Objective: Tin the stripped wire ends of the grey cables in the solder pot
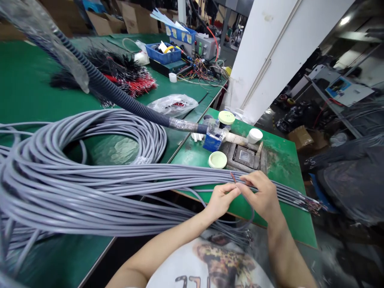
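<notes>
The thin coloured wires at a grey cable's end stick up between my two hands. My left hand pinches them low down with thumb and forefinger. My right hand is closed too, its thumb and fingers meeting the left fingertips at the same wires. Behind and beneath my hands runs a bundle of grey cables, whose stripped ends fan out at the right. A loose grey cable loops down below my right hand. My fingers partly hide the wires they grip.
A big coil of grey cable covers the left table. Past my hands stand a solder pot, a pale round lid, a white jar and a blue box. A ribbed hose crosses above the coil. A white pillar rises behind.
</notes>
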`<state>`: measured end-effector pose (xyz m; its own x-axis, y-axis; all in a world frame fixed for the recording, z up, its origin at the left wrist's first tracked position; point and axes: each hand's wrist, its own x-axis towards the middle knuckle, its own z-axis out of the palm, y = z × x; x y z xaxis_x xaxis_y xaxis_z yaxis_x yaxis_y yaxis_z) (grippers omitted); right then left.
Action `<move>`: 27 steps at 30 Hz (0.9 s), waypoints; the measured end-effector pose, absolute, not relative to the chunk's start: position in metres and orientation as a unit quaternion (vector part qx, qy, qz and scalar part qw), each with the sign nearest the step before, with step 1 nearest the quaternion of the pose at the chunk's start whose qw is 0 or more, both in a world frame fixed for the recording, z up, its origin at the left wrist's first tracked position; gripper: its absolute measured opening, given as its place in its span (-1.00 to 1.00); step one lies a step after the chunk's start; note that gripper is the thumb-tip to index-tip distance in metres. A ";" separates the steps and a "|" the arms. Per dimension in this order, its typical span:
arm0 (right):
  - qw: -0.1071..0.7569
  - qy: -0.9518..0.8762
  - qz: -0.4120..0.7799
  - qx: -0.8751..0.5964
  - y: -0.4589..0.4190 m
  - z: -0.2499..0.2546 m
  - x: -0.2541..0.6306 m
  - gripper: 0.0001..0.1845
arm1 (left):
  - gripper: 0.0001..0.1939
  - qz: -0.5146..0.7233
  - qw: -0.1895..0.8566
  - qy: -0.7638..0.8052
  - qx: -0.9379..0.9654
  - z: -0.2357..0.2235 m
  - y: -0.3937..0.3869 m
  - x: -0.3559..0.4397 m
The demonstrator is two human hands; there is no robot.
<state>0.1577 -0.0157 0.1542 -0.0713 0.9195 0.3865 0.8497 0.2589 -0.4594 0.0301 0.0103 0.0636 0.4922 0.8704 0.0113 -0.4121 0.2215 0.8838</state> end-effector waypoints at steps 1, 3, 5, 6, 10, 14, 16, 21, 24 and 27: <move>0.301 -0.736 0.060 -0.604 -0.012 0.155 0.154 -0.89 | -0.75 0.437 0.727 0.254 0.465 0.064 0.009 0.031; 0.298 -0.737 0.073 -0.602 -0.007 0.154 0.149 -0.91 | -0.78 0.448 0.703 0.251 0.492 0.065 0.007 0.030; 0.320 -0.729 0.094 -0.598 -0.004 0.151 0.145 -0.92 | -0.81 0.454 0.686 0.253 0.510 0.066 0.006 0.029; 0.336 -0.723 0.103 -0.595 -0.003 0.149 0.144 -0.90 | -0.81 0.453 0.682 0.256 0.514 0.065 0.007 0.028; 0.392 -0.695 0.130 -0.589 -0.007 0.141 0.145 -0.89 | -0.78 0.436 0.704 0.279 0.486 0.062 0.009 0.022; 0.408 -0.686 0.165 -0.580 -0.013 0.135 0.154 -0.90 | -0.76 0.409 0.778 0.249 0.406 0.059 0.010 0.017; 0.402 -0.694 0.167 -0.574 -0.015 0.133 0.162 -0.90 | -0.76 0.405 0.807 0.236 0.361 0.057 0.009 0.016; 0.381 -0.749 0.113 -0.531 -0.019 0.125 0.184 -0.72 | -0.69 0.388 0.872 0.208 0.214 0.053 0.013 0.013; 0.323 -0.809 0.076 -0.485 -0.021 0.115 0.187 -0.60 | -0.69 0.378 0.896 0.178 0.150 0.056 0.017 0.012; 0.288 -0.847 0.056 -0.444 -0.022 0.105 0.181 -0.57 | -0.74 0.374 0.906 0.151 0.127 0.061 0.020 0.012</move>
